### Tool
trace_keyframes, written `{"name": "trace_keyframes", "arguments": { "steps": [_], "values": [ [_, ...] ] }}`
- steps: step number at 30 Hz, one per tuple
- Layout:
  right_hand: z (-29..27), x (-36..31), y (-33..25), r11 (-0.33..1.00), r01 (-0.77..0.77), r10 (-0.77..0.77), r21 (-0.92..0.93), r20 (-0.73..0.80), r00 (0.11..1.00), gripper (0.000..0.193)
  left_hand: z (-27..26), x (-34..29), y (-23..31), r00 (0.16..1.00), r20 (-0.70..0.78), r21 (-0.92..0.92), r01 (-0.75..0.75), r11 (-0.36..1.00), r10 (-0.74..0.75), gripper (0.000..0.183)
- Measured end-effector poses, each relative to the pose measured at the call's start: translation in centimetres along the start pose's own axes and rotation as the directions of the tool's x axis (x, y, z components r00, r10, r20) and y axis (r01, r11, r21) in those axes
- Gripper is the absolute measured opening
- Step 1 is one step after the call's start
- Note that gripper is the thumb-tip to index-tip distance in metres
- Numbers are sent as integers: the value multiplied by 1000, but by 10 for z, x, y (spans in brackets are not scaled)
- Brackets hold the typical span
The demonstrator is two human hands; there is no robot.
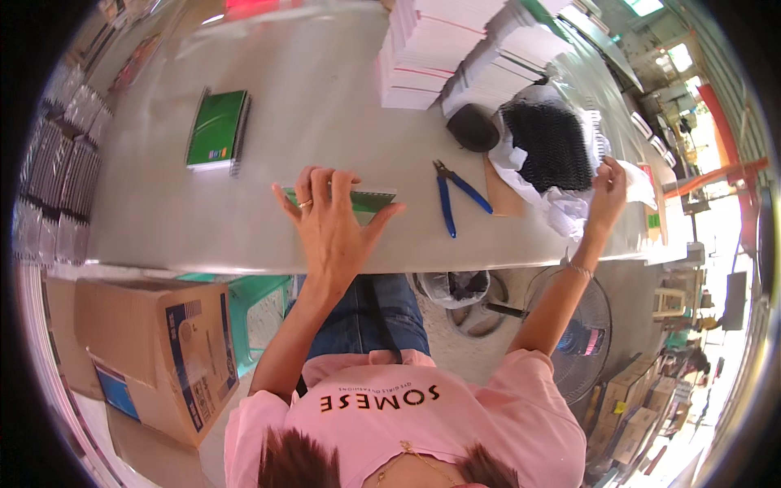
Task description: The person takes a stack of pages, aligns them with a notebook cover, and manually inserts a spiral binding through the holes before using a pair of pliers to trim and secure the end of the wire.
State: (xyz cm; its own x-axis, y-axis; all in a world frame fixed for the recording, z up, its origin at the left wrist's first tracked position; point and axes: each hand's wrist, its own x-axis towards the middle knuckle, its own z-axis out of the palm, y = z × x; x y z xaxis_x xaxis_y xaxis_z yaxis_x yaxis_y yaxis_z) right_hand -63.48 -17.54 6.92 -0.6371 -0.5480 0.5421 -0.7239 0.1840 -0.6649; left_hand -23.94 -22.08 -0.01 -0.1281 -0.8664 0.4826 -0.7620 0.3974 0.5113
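My left hand (332, 215) is closed over a green notebook (373, 198) that stands tilted on its edge on the table, with a row of holes along its upper side. My fingers hide much of it. At the right, my right hand (608, 195) pinches at the lower end of a thin black binding coil (598, 134), beside a heap of black coils (551, 146) lying on crumpled white wrapping (561, 213). Blue-handled cutters (460, 195) lie between my hands with their jaws pointing away. A finished-looking green spiral notebook (218, 128) rests farther left.
Tall stacks of white paper blocks (431, 53) stand at the back, with a dark rounded object (472, 128) before them. Packs of spiral-bound books (65, 171) line the far left. Below the table edge are a cardboard box (154, 342), a green stool (250, 313) and a fan (573, 333).
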Motion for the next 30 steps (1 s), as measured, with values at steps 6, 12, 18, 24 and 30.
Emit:
{"name": "trace_keyframes", "arguments": {
  "steps": [6,12,18,24,30],
  "values": [
    [6,-50,-65,554,-112,-41,825,162,986,23,12,-4,-3,995,-98,26,-9,1000,12,49],
    [54,-92,-116,292,-437,-170,851,496,852,47,11,-2,-3,995,-98,54,-11,998,16,46],
    [74,-109,-139,354,-551,-212,756,639,740,70,9,-2,-2,994,-107,53,-23,998,28,44],
    [68,-105,-138,424,-543,-338,725,683,648,63,9,-1,-3,993,-112,51,-35,998,41,44],
    [83,-121,-133,852,-294,-273,434,846,457,30,10,-2,-3,994,-104,27,-17,999,19,43]
  ]
}}
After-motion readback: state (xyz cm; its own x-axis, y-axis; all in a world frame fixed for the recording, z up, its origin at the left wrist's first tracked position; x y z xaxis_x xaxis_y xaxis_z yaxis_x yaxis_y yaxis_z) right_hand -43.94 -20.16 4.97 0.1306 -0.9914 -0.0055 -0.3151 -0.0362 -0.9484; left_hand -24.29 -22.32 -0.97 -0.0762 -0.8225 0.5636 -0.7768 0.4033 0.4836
